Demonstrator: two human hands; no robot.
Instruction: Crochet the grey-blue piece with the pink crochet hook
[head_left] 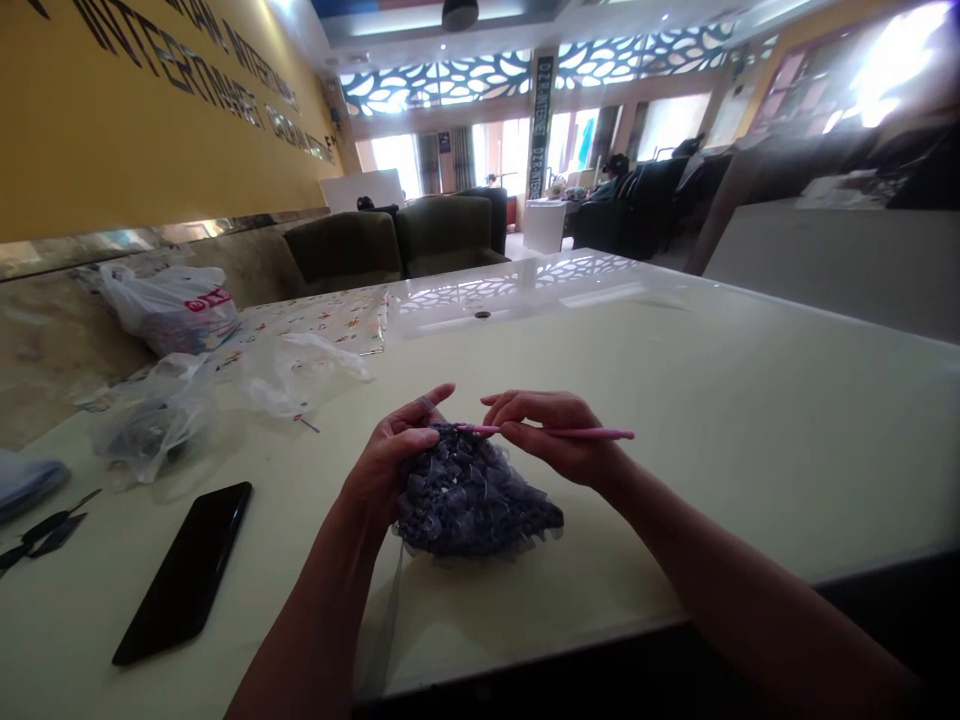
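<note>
A dark grey-blue crochet piece (472, 495) with ruffled, ribbon-like loops hangs just over the white table (750, 420). My left hand (397, 445) pinches its upper left edge between thumb and fingers, the index finger stretched out with a strand near it. Between the thumb and fingers of my right hand (559, 425) is a pink crochet hook (589, 434), lying nearly level. The hook's tip meets the top edge of the piece; the exact stitch is too small to make out. A thin grey ribbon (390, 620) runs down from the piece toward the table's front edge.
A black phone (187, 570) lies at the left, with dark scissors (45, 535) beyond it. Crumpled clear plastic bags (161, 420) and a filled white carrier bag (184, 310) stand farther back. A small red-and-blue item (306, 422) lies near them. Dark armchairs (450, 235) stand behind the table.
</note>
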